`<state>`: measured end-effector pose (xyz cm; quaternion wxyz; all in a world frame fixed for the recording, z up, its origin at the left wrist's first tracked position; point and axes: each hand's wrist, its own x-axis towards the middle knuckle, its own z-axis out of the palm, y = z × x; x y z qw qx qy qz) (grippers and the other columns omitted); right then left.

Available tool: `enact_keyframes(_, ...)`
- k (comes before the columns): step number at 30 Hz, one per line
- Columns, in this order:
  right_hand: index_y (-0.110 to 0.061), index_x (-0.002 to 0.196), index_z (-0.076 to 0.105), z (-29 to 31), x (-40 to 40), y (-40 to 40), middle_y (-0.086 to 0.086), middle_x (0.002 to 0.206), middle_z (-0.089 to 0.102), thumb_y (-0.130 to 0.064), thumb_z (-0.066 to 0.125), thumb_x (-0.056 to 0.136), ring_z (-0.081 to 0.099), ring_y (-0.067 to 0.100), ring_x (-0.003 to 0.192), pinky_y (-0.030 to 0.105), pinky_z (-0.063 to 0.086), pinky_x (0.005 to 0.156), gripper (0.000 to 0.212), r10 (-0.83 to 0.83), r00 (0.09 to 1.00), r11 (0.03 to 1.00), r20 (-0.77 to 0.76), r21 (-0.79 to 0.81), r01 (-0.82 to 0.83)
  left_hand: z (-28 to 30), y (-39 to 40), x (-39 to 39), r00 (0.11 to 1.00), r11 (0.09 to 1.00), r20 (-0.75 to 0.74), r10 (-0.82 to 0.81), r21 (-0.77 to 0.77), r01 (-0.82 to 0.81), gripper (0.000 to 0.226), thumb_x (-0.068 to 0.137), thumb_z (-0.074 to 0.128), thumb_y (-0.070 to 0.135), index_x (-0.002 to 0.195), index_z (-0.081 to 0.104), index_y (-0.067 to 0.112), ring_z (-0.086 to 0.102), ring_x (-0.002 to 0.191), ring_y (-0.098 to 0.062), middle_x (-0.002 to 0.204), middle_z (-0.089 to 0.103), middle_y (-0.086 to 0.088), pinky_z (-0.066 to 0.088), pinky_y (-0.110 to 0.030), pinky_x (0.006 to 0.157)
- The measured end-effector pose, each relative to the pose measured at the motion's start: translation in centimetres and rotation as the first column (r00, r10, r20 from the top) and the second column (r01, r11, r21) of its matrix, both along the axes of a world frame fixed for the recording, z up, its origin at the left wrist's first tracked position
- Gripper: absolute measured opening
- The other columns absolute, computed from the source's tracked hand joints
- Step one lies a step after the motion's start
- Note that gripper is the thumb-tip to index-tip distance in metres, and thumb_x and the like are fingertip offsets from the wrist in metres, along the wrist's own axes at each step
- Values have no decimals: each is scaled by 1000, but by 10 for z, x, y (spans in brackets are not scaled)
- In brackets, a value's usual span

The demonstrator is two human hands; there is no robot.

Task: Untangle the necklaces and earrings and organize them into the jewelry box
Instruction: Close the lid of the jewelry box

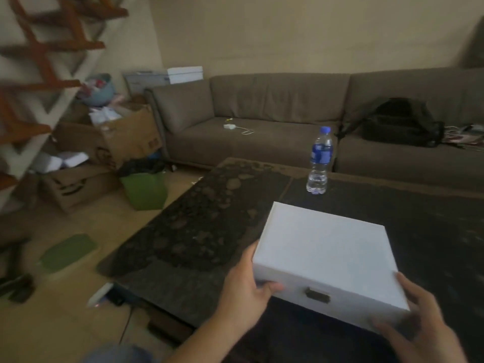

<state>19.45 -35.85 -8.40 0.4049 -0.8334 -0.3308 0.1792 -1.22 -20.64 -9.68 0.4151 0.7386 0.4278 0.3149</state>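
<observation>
A closed white jewelry box (327,247) with a dark clasp on its front wall is held just over the near part of a dark table (209,226). My left hand (243,286) grips its left front corner, thumb on the front wall. My right hand (419,318) grips the right front corner from below and beside it. No necklaces or earrings are in view.
A water bottle (320,161) with a blue cap stands on the table beyond the box. A brown corner sofa (262,121) with a black backpack (398,121) runs behind the table. Cardboard boxes (104,142), a green bag (144,189) and clutter lie on the floor at left.
</observation>
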Motion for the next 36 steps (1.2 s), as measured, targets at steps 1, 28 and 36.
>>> enact_keyframes(1,-24,146,35,-4,-14,22,10,130,61,0,85,64,60,32,112,47,46,97,100,51,999,999,13,-1,-51,1,22,-21,1000,1000,-4,28,14,-28,76,79,82,21,129,34,51,51,123,2,127,53,27,46,-27,106)
enact_keyframes(28,-31,151,-18,-52,-163,232,-13,163,2,-75,29,86,7,9,149,45,-2,122,91,500,779,842,378,-424,-334,-45,248,-219,920,995,-380,95,41,-85,48,89,72,25,134,55,28,55,121,-12,129,62,9,46,-43,106)
enact_keyframes(36,-27,152,-13,-54,-175,261,-9,160,23,-57,44,93,23,15,147,46,10,122,87,420,848,888,323,-336,-312,-47,265,-200,895,963,-354,271,88,-256,41,92,69,29,131,60,21,59,117,-19,125,65,2,49,-44,101)
